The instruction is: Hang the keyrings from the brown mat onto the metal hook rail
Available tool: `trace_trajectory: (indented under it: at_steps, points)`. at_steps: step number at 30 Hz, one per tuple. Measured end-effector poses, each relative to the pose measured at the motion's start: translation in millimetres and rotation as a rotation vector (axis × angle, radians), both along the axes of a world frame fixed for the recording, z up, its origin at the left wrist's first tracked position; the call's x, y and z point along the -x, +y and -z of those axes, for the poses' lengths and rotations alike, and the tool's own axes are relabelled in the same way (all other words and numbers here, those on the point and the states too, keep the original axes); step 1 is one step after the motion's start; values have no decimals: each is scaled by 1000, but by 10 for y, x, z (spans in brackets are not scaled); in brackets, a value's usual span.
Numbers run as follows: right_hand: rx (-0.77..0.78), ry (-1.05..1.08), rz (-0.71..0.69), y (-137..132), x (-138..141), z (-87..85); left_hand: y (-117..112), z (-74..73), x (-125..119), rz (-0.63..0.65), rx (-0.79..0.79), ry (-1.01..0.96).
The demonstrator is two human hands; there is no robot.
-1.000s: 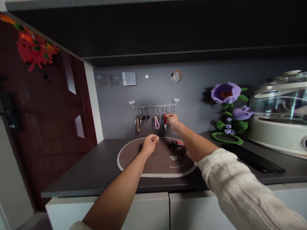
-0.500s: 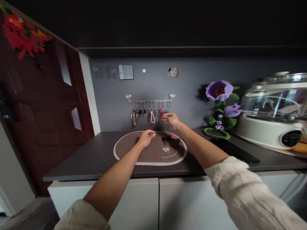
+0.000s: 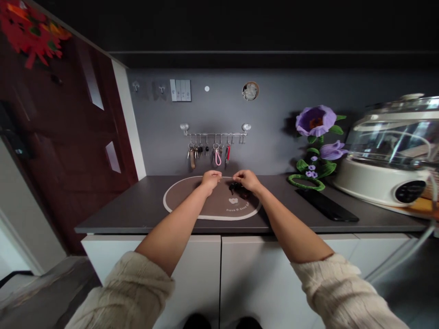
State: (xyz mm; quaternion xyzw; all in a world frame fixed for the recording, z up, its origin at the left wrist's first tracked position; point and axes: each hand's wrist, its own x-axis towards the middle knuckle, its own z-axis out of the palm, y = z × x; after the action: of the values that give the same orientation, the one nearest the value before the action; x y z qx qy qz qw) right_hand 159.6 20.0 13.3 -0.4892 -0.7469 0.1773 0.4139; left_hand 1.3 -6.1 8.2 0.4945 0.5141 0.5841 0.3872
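Observation:
My left hand [image 3: 211, 179] is closed in a pinch above the back of the brown oval mat [image 3: 188, 198]. Anything between its fingertips is too small to name. A short gap away, my right hand [image 3: 247, 179] is also pinched, just over a dark bunch [image 3: 236, 188] lying on the mat. What the right fingers hold, if anything, is hidden. Behind both hands a clear hook rack [image 3: 219, 134] is fixed to the wall. From it hang several keys, a brown fob [image 3: 192, 160], a pink loop [image 3: 217, 158] and a red key tag [image 3: 228, 152], slightly tilted.
Right of the mat lies a black flat slab [image 3: 327, 205], near purple felt flowers [image 3: 316, 121] on a green ring base. A white appliance with a clear dome [image 3: 373, 180] stands at the far right. A dark cabinet [image 3: 219, 32] overhangs the counter [image 3: 126, 205].
My right hand has come down from beside the red key tag to the dark bunch on the mat. My left hand has stayed pinched over the mat. The view has tilted down slightly.

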Motion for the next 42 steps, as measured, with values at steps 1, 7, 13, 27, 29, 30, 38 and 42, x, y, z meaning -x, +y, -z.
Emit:
trace_trajectory:
  at_steps: [1, 7, 13, 27, 29, 30, 38, 42]
  points:
    - [-19, -57, 3, -4, -12, 2, 17, 12, -23, 9, -10, 3]
    - [-68, -213, -69, -5, -22, -40, 111, 150, 3, 21, -49, 59]
    - [-23, -259, -110, -3, -7, -48, 142, 173, 81, 50, -19, 72]
    - [136, -252, -232, -17, -105, -22, 129, 175, 120, 113, -1, 45]
    - [-2, -294, -185, -11, -82, -30, 127, 171, 120, 121, -4, 44]
    - [-59, -314, -172, -10, -71, -30, 124, 168, 119, 124, -4, 45]
    - [-132, -490, -226, -24, -53, -9, 84, 130, 110, 112, 9, 31]
    - [-124, -383, -210, -48, -44, -25, 85, 129, 114, 101, 11, 7]
